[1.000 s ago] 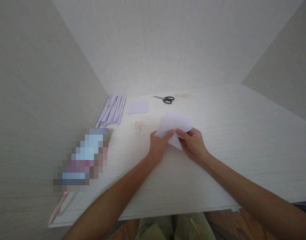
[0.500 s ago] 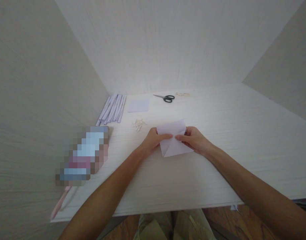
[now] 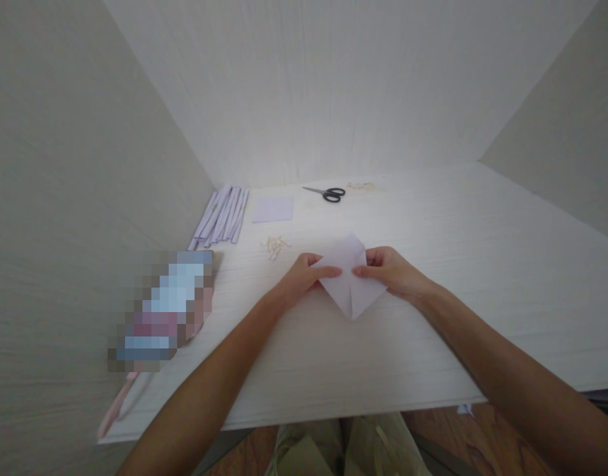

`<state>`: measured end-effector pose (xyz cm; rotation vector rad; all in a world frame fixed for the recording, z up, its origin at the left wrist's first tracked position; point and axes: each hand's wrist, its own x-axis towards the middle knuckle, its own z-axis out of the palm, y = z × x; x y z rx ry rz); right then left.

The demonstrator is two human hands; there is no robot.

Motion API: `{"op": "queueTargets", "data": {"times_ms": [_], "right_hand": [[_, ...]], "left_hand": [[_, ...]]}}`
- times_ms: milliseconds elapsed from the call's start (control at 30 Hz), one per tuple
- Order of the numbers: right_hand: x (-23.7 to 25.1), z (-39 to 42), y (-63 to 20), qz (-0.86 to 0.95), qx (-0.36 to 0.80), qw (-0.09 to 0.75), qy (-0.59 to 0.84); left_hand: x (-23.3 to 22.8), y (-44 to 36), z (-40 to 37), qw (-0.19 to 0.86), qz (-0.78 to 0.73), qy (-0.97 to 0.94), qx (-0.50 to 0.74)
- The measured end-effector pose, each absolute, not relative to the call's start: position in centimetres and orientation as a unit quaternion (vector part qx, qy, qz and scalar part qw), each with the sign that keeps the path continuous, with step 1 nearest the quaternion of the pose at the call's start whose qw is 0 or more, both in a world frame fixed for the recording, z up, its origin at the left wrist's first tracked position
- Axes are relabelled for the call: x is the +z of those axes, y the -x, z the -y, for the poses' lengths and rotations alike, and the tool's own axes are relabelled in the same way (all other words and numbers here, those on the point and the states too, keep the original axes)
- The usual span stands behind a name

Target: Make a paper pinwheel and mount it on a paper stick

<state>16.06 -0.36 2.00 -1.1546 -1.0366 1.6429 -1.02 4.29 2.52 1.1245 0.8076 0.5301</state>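
Your left hand (image 3: pixel 304 276) and right hand (image 3: pixel 389 270) each pinch one side of the folded, pale white paper sheet (image 3: pixel 347 285), midway between the front and back edges of the white wood-grained surface (image 3: pixel 363 370); whether it touches is unclear. If you pull unevenly, the crease may skew or the paper tear; loosening either pinch could let it spring open.

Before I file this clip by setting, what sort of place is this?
Probably a craft workspace: black-handled metal scissors, long pale-lilac rolls and a folded white paper sheet suggest it.
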Motion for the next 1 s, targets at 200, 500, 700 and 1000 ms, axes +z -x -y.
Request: {"op": "queueTargets", "data": {"times_ms": [200,500,700,1000], "right_hand": [[2.55,0.58,-16.54,0.459,0.683,0.349,0.449],[2.72,0.63,-16.37,0.472,0.651,0.345,0.485],[2.78,0.67,-16.16,0.477,0.638,0.352,0.492],[2.48,0.57,-16.2,0.487,0.621,0.356,0.5]], "left_hand": [[2.98,1.65,-4.35,0.702,-0.376,-0.584,0.16],[2.33,1.33,-4.1,0.61,-0.394,-0.67,0.154],[2.17,1.21,-4.05,0.6,-0.39,-0.681,0.159],[2.35,1.06,-3.89,0.604,-0.392,-0.673,0.167]]}}
